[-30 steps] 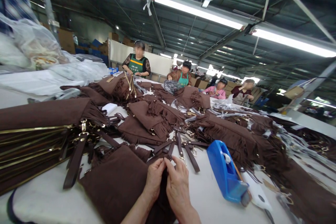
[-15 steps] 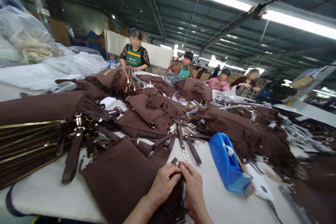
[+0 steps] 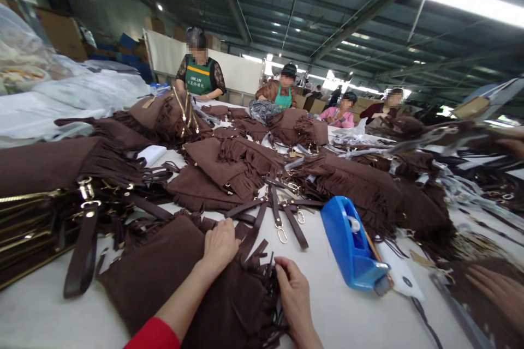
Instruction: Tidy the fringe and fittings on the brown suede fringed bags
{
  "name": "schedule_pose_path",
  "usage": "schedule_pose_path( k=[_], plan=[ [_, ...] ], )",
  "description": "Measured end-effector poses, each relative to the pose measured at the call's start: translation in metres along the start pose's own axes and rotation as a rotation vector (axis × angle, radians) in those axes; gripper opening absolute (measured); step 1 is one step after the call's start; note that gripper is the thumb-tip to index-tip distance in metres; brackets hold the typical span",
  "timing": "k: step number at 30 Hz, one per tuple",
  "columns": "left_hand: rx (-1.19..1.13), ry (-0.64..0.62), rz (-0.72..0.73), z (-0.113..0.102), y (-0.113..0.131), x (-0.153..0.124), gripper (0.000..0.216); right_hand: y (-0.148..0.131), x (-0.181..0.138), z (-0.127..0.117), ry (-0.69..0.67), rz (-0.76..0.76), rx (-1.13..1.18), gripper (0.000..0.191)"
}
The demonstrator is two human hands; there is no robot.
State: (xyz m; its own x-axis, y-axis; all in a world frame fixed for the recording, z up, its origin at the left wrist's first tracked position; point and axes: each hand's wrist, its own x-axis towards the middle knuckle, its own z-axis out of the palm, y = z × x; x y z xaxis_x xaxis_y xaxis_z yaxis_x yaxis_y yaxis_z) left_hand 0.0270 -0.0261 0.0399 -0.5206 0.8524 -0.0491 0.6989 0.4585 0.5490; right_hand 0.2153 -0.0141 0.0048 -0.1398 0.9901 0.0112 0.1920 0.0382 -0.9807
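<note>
A dark brown suede-like bag (image 3: 164, 272) with a fringed side lies flat in front of me. My left hand (image 3: 221, 245) rests over its upper edge, fingers bent downward and their tips hidden, close to the dark straps. At the fringe (image 3: 268, 283) on the bag's right side, my right hand (image 3: 292, 286) has its thumb and forefinger pinched on a thin brown fringe strip. Just beyond the hands lie leather wrist straps (image 3: 276, 210) with gold-coloured clasps (image 3: 281, 234).
A blue tape dispenser (image 3: 352, 245) stands to the right, beside a white corded device (image 3: 403, 278). Stacked brown bags with gold zips (image 3: 36, 218) fill the left. A co-worker's hand (image 3: 497, 289) is at the right edge. More fringed bags (image 3: 233, 169) lie ahead, with co-workers behind.
My hands, together at the fringe before, have come apart. The left moved up and left onto the bag's edge; the right stayed by the fringe. A co-worker's hands appeared at the right.
</note>
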Motion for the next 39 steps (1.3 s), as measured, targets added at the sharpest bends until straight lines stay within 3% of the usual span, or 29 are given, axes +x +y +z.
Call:
schedule_pose_path(
  k=[7,10,16,24,29,32,35,39],
  plan=[
    [-0.192,-0.067,-0.082,-0.004,-0.008,0.012,0.007,0.002,0.002,-0.003,-0.014,-0.031,-0.050,0.020],
    [-0.403,-0.058,-0.050,-0.004,-0.016,0.011,0.007,-0.006,0.009,0.003,0.008,-0.084,-0.075,0.022],
    [-0.888,-0.120,-0.010,-0.006,-0.026,0.003,0.022,-0.030,0.027,0.037,-0.102,-0.211,-0.213,0.025],
    [-1.235,-0.133,-0.046,-0.011,-0.030,-0.005,0.028,-0.048,0.036,0.077,-0.211,-0.177,-0.230,0.047],
    [-1.330,-0.123,-0.042,-0.011,-0.035,-0.003,0.031,-0.041,0.043,0.086,-0.220,-0.032,-0.044,0.058],
    [-1.352,-0.116,-0.060,-0.011,-0.037,-0.003,0.035,-0.037,0.045,0.089,-0.318,0.032,0.043,0.053],
    [-1.348,-0.106,-0.087,-0.011,-0.038,-0.004,0.037,-0.039,0.042,0.089,-0.364,0.035,0.088,0.030],
    [-1.315,-0.116,-0.116,-0.011,-0.036,-0.004,0.035,-0.040,0.036,0.088,-0.288,-0.014,0.085,0.005]
  ],
)
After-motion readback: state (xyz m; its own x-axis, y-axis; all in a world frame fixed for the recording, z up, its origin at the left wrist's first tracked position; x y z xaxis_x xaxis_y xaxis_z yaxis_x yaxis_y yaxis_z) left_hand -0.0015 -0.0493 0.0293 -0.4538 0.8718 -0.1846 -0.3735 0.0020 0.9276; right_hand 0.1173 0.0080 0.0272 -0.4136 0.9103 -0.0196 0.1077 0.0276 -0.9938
